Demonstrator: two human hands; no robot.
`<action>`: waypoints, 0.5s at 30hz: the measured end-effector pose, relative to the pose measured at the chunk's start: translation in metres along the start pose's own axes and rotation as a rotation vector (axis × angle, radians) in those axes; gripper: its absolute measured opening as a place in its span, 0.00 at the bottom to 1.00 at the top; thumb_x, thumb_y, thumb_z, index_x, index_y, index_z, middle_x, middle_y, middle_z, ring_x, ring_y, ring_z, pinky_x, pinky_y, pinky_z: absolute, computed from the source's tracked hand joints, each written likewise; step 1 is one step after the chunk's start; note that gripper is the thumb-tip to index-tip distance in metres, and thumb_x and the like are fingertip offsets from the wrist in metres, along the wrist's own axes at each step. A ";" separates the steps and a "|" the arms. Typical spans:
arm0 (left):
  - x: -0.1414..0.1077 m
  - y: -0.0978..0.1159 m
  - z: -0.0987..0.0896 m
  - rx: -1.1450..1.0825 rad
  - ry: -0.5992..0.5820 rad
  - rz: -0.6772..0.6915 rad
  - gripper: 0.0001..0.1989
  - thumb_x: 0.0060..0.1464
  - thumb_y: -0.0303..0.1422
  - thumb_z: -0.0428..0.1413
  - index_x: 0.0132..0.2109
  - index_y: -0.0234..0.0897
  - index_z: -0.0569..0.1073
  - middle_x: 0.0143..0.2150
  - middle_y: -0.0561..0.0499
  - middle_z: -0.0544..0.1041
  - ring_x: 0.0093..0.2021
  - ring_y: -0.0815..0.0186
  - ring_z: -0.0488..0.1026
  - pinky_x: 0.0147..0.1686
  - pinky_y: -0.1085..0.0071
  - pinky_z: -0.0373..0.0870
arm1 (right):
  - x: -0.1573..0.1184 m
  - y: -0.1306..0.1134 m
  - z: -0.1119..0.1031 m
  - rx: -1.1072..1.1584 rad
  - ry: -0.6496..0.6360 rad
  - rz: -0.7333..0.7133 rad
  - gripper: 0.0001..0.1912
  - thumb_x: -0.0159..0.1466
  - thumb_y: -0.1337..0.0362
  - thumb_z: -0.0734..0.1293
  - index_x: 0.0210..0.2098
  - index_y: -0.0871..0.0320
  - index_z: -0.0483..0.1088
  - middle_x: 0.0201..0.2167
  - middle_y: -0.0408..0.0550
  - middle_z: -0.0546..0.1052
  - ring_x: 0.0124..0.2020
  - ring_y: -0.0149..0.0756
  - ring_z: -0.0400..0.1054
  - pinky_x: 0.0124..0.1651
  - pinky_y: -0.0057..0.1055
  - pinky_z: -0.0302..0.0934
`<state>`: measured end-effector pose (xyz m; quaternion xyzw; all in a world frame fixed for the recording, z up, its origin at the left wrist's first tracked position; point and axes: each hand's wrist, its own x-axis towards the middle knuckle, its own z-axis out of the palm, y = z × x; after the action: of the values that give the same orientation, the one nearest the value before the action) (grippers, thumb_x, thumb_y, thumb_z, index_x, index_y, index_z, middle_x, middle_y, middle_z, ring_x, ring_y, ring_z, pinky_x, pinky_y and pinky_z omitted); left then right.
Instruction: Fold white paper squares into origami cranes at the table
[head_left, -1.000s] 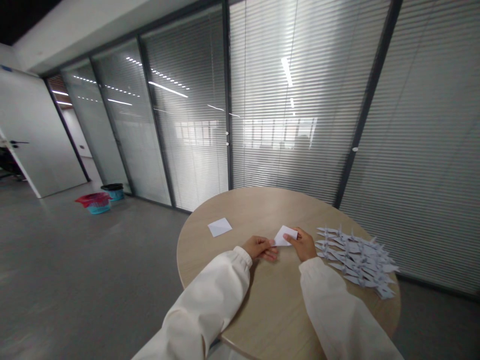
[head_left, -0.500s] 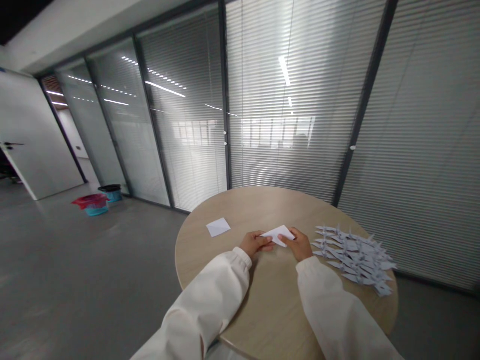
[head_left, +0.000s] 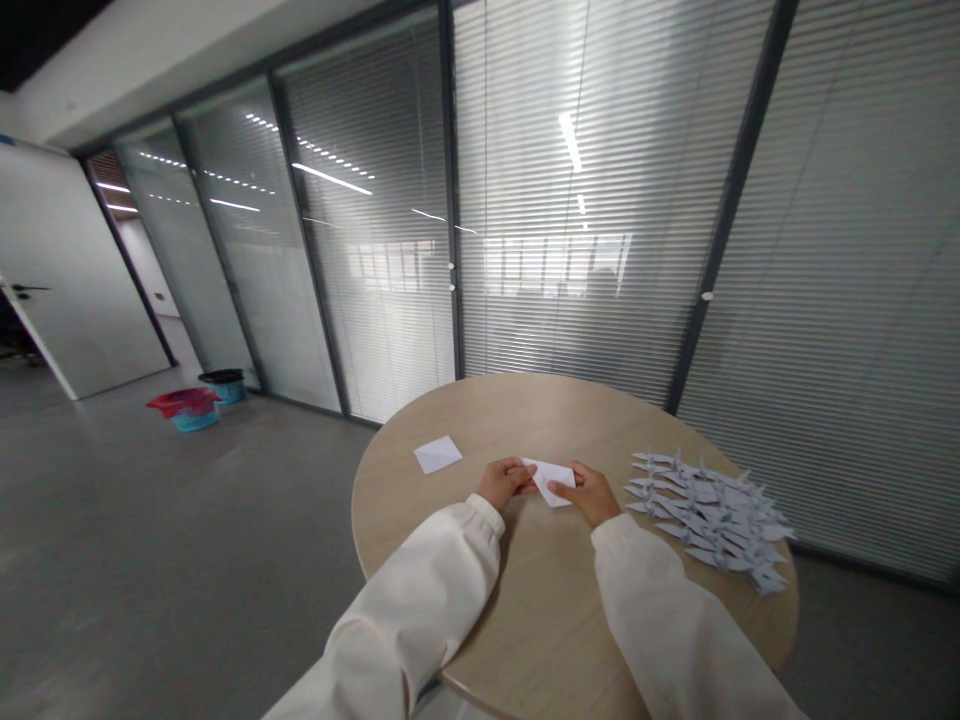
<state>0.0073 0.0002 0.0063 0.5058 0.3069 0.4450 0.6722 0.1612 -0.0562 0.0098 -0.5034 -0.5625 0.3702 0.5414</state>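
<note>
A small folded sheet of white paper [head_left: 553,478] is held between my two hands, over the middle of the round table. My left hand [head_left: 507,482] pinches its left corner with thumb and fingers. On the other side my right hand [head_left: 591,492] grips the right edge, its thumb lying on the paper's face. Some fingertips are hidden behind the sheet. Left of my hands another square of white paper [head_left: 437,455] lies flat on the table. Many folded paper cranes [head_left: 712,510] stand packed together to the right of my right hand.
The round wooden table [head_left: 525,405] has its far edge close to a glass partition with blinds [head_left: 592,330]. On the floor at left are a blue bin with a red liner [head_left: 191,410] and a bin with a black liner [head_left: 225,385]. A white door [head_left: 75,270] stands open.
The folded paper has turned and tilted in my hands, with its lower point now hanging nearer me. My right hand has shifted slightly. The cranes and the flat square have not moved.
</note>
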 end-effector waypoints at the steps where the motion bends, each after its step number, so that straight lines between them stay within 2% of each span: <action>1: -0.001 0.001 0.001 -0.005 -0.003 0.010 0.18 0.30 0.37 0.63 0.29 0.27 0.71 0.23 0.50 0.73 0.24 0.70 0.70 0.30 0.72 0.69 | 0.000 0.001 0.000 -0.002 -0.005 0.000 0.20 0.41 0.55 0.70 0.29 0.61 0.67 0.25 0.47 0.75 0.26 0.37 0.69 0.29 0.29 0.62; 5: -0.003 0.003 0.003 0.010 -0.001 0.040 0.21 0.31 0.38 0.63 0.33 0.28 0.71 0.24 0.51 0.73 0.24 0.70 0.70 0.29 0.72 0.69 | 0.002 0.005 0.000 0.000 -0.028 0.006 0.20 0.42 0.56 0.70 0.30 0.61 0.67 0.24 0.46 0.74 0.26 0.35 0.68 0.29 0.29 0.62; 8: -0.004 0.002 0.003 0.039 0.000 0.070 0.20 0.31 0.39 0.62 0.31 0.29 0.69 0.22 0.53 0.71 0.24 0.70 0.69 0.29 0.71 0.69 | 0.002 0.007 0.001 -0.036 -0.028 0.004 0.19 0.43 0.57 0.70 0.31 0.61 0.67 0.24 0.44 0.73 0.25 0.34 0.67 0.28 0.28 0.61; 15: -0.002 -0.003 0.003 0.103 -0.069 0.093 0.20 0.31 0.40 0.62 0.29 0.31 0.67 0.21 0.53 0.70 0.23 0.71 0.69 0.28 0.72 0.68 | 0.003 0.011 0.005 -0.166 0.053 -0.025 0.19 0.41 0.56 0.70 0.29 0.60 0.67 0.25 0.43 0.73 0.26 0.33 0.65 0.29 0.27 0.59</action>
<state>0.0103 -0.0036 0.0042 0.5684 0.2822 0.4418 0.6341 0.1584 -0.0506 -0.0007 -0.5492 -0.5828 0.3023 0.5171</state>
